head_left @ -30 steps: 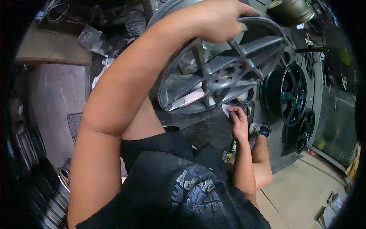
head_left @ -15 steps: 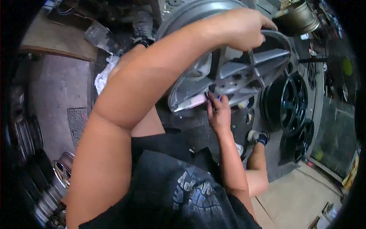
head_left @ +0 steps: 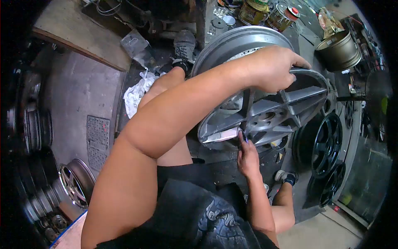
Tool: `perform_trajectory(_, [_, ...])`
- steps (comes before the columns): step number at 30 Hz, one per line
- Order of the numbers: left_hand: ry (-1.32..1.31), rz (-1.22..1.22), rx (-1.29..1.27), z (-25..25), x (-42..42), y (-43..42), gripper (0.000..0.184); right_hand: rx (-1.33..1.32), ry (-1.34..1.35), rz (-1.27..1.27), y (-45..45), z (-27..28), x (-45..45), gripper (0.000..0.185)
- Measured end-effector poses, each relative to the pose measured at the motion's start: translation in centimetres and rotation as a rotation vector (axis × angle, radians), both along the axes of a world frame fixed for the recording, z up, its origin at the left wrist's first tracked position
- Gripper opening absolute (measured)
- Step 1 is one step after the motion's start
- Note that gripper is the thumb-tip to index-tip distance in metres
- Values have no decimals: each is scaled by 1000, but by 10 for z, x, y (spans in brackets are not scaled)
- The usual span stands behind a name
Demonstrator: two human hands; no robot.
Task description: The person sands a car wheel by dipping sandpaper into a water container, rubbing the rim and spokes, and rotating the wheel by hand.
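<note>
A grey multi-spoke wheel rim (head_left: pixel 265 118) is tilted in front of me, leaning by another silver rim (head_left: pixel 215 45) behind it. My left hand (head_left: pixel 275 68) reaches across and grips the rim's upper edge, index finger stretched along it and thumb beneath. Near the lower left spoke is my right hand (head_left: pixel 248 157), its fingers closed together around something small and dark with a blue-purple spot. A pinkish-white strip (head_left: pixel 224 135) runs from those fingertips towards the rim's edge. Whether it belongs to the spoke or to a held tool, I cannot tell.
Black rims (head_left: pixel 325 145) stand at the right. A bronze rim (head_left: pixel 340 52) and paint cans (head_left: pixel 253 12) are at the top. A white cloth (head_left: pixel 139 93) lies beside my left leg. More wheels (head_left: pixel 74 182) are stacked at lower left, near a metal floor cover (head_left: pixel 98 141).
My view has shifted, so the wheel and both hands appear lower and further right. Both hands keep nearly the same places on the wheel.
</note>
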State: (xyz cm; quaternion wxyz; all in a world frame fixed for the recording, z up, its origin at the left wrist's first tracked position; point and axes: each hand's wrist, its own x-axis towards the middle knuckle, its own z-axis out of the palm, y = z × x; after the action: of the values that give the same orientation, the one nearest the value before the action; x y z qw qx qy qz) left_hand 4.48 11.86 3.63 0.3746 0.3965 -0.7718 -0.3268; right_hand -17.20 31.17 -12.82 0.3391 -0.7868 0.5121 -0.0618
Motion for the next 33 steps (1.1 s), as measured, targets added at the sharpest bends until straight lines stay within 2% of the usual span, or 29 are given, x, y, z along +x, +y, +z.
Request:
perform_trajectory(5, [-47,25,85,6,6,4,49,47,-45,-20,-15,-3,16,73])
perform_trajectory(7, [-41,28,61,2,8,5,50,59,-50,-30,-5,8,12,70])
perform_trajectory(11, [-34,39,33,-1,6,4,50,49,-28,-23,-4,-3,6,70])
perform_trajectory(13, [-22,25,37,-3,3,3,50,60,-109,-6,-17,-9,12,73])
perform_trajectory(17, [3,14,-9,-4,3,0,51,69,-89,-53,-1,7,5,68])
perform_trajectory(21, [-5,71,5,-5,-2,-1,46,57,-113,-31,-12,-17,5,69])
perform_trajectory(23, [100,-10,98,-5,0,-4,47,55,-140,-60,-10,-9,8,68])
perform_trajectory(25, [55,0,80,-9,-5,-10,49,115,-77,-100,-2,-4,3,70])
perform_trajectory(27, [286,-99,405,5,0,-4,46,-26,-86,-40,-1,-10,1,71])
perform_trajectory(29, [205,-143,322,21,10,8,48,53,-79,-42,-13,-6,7,72])
perform_trajectory(30, [197,-100,440,17,6,5,49,124,-76,-29,-19,-3,10,74])
perform_trajectory(32, [169,-76,229,8,7,-3,48,92,-93,-42,-8,0,3,72])
perform_trajectory(33, [166,-80,234,3,6,-6,48,70,-108,-59,-4,1,1,70])
